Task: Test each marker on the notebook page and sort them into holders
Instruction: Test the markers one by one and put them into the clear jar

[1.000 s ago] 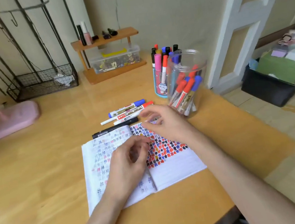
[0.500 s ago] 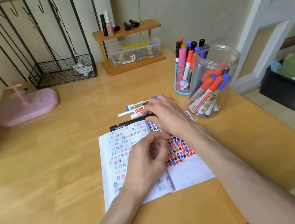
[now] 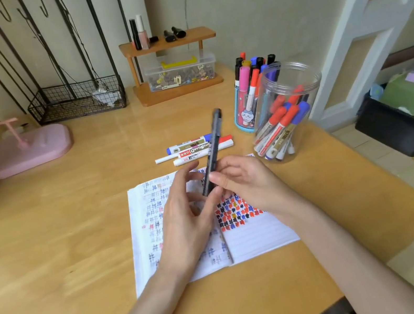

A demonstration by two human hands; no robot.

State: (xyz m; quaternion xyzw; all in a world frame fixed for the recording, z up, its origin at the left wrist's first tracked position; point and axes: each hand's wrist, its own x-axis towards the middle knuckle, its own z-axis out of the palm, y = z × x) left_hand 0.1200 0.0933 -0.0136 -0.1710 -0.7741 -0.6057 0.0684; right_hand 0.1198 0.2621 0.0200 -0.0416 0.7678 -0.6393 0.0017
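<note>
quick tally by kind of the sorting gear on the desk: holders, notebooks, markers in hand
holders: 2 (clear jar, printed cup)
notebooks: 1 (open notebook)
markers in hand: 1 (black marker, pinched by the right hand, with the left hand at its lower end)
total: 4

The black marker (image 3: 212,147) is held at its lower end and slants up and away from the grip. Directly under the grip the open notebook (image 3: 258,233) lies flat, with red, blue and black test marks on its right page. Just beyond the grip lie a blue-capped marker (image 3: 187,144) and a red-capped marker (image 3: 225,139). Beyond the grip to the right stand a clear jar (image 3: 305,78) and a blue cup (image 3: 242,120), both holding markers.
</note>
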